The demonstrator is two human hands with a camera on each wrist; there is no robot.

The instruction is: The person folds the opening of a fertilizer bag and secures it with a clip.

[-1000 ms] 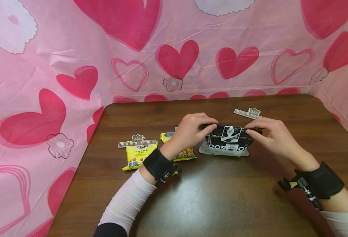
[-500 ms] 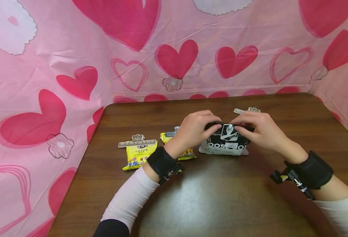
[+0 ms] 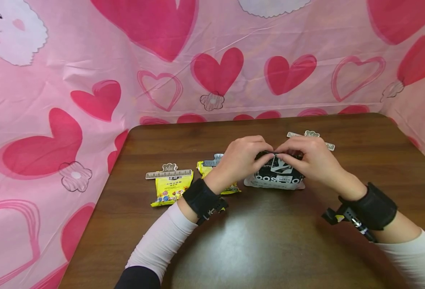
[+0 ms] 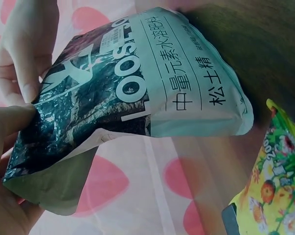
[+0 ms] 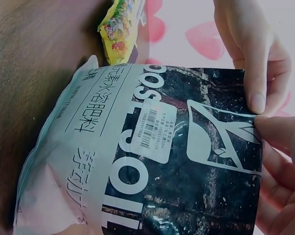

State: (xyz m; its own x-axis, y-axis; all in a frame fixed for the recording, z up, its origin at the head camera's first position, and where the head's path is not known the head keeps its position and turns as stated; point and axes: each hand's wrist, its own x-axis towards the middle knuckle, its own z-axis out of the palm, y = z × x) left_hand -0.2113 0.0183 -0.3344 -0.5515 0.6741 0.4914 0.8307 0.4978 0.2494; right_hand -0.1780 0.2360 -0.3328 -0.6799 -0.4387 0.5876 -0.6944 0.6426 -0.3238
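A black and white soil bag (image 3: 278,174) stands on the brown table (image 3: 256,241), its printed face shown in the left wrist view (image 4: 132,93) and the right wrist view (image 5: 152,156). My left hand (image 3: 243,158) pinches the bag's top edge from the left. My right hand (image 3: 308,158) pinches the same edge from the right. The fingertips of both hands meet at the middle of the top edge.
Two yellow snack packets lie left of the bag: one (image 3: 169,186) with a grey clip (image 3: 169,172) on its top, another (image 3: 216,176) partly behind my left wrist. A loose grey clip (image 3: 310,136) lies behind my right hand. Pink heart cloth surrounds the table.
Both hands have slid inward along the bag's top edge until their fingertips meet at the middle. The bag has stayed in place.
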